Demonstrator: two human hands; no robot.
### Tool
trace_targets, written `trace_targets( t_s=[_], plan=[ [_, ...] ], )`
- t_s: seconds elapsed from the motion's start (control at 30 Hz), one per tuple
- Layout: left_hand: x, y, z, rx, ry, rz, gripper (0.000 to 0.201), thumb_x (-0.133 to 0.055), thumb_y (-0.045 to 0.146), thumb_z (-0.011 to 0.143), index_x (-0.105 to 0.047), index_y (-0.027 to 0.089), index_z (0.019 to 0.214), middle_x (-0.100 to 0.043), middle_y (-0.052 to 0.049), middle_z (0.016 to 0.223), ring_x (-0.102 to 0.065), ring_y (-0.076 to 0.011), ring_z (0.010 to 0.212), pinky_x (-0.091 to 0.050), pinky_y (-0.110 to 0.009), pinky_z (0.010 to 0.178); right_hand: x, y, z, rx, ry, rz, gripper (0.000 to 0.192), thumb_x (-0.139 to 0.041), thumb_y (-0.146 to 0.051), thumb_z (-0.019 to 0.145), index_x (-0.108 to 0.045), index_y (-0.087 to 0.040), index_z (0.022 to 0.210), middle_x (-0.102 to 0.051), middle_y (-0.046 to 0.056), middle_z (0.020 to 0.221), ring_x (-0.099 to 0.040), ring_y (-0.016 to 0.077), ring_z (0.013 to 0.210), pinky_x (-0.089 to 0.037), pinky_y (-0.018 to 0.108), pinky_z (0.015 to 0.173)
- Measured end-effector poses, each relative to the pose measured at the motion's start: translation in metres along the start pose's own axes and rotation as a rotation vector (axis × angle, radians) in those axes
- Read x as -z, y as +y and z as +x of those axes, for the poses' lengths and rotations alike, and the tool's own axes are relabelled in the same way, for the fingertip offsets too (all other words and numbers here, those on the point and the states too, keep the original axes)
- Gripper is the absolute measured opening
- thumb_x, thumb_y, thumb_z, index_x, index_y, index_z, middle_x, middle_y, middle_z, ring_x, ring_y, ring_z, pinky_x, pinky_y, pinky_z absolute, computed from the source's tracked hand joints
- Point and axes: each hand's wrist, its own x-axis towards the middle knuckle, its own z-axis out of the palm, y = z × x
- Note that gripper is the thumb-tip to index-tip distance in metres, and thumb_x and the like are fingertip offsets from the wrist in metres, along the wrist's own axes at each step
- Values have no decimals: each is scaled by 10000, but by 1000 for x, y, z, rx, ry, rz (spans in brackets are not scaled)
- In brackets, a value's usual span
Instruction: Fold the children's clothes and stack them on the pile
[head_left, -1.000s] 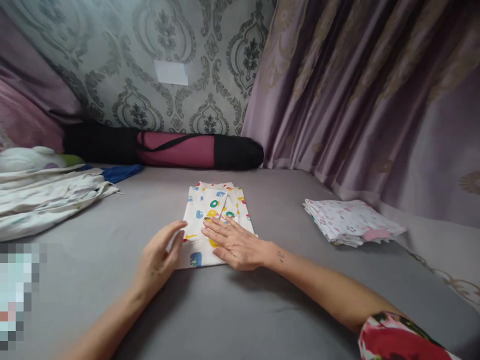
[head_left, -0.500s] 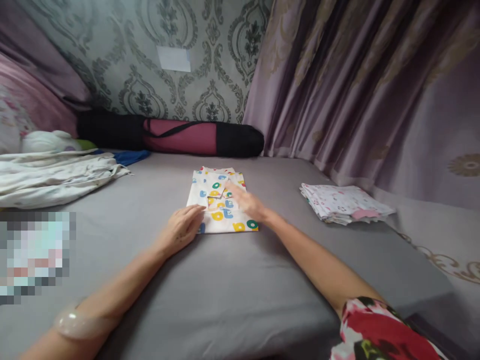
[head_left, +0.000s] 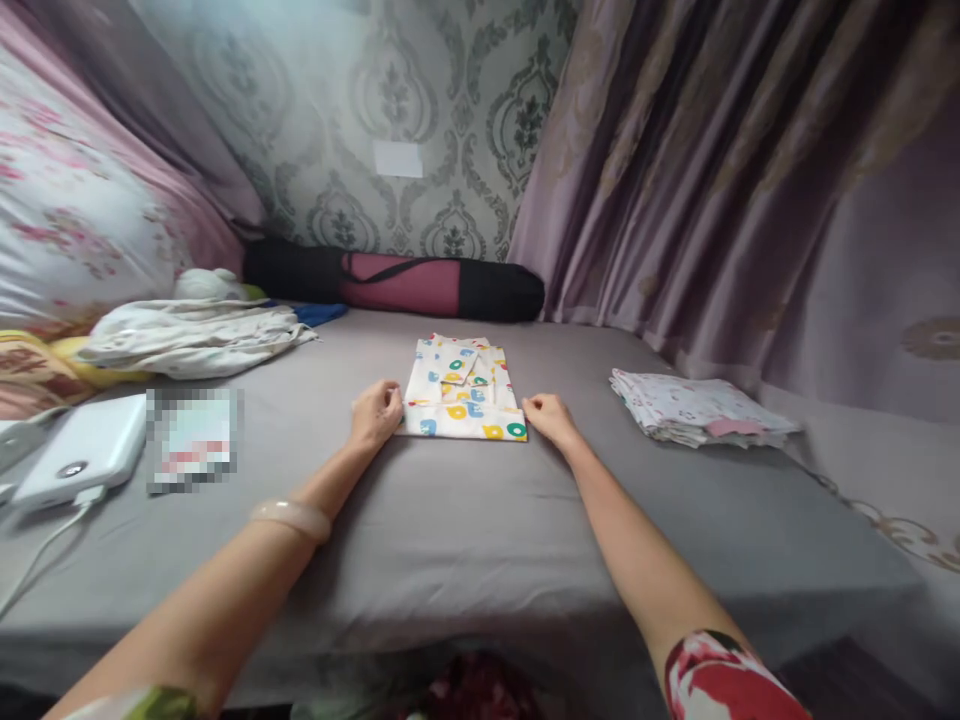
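Note:
A folded white shirt [head_left: 472,390] printed with blue, yellow and green letters lies flat on the grey bed, with what look like its sleeves laid over the middle. A straight band runs across its near end. My left hand [head_left: 376,412] is closed at the near left side of the shirt, fingertips pinched on its edge. On the opposite side my right hand [head_left: 550,414] has curled fingers pinching the near right edge. The fingertips of both hands are partly hidden.
To the right lies a stack of folded printed cloths [head_left: 697,405]. A white power bank [head_left: 84,450] with a cable lies at left, beside a blurred-out item [head_left: 193,440]. Behind are crumpled white cloth [head_left: 187,335] and a long black and maroon bag [head_left: 405,285] along the wall.
My right hand has come off the top of the shirt to its right edge. The left hand has shifted to the left edge, fingers now curled. The view has swung left.

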Motion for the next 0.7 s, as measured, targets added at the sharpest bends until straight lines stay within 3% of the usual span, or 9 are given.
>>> trace_targets(
  t_s=[0.2,0.57,0.7],
  plan=[
    [-1,3,-2,1,-41,-17,283,-454,352,834,-669,212,954,-644,-8,680,-595,-194,716,-386,-294,691,-2,1,-4,101,-30,-145,229,-591,-367,849,-735,-191,877,-742,71,932,-663,194,871,-447,241,697],
    [0,-3,1,38,-113,-218,414,-579,429,672,-668,184,994,-639,3,696,-559,-170,687,-410,-265,647,-7,-1,-10,134,-62,66,309,-699,-269,751,-700,-159,1040,-722,66,906,-670,186,850,-497,254,762],
    [1,-1,0,37,-151,-357,485,-618,437,624,-662,155,1016,-650,-9,735,-556,-157,668,-413,-258,626,-10,0,-7,119,-125,280,322,-680,-189,759,-678,-125,1075,-717,64,868,-664,147,722,-521,233,657]
  ],
)
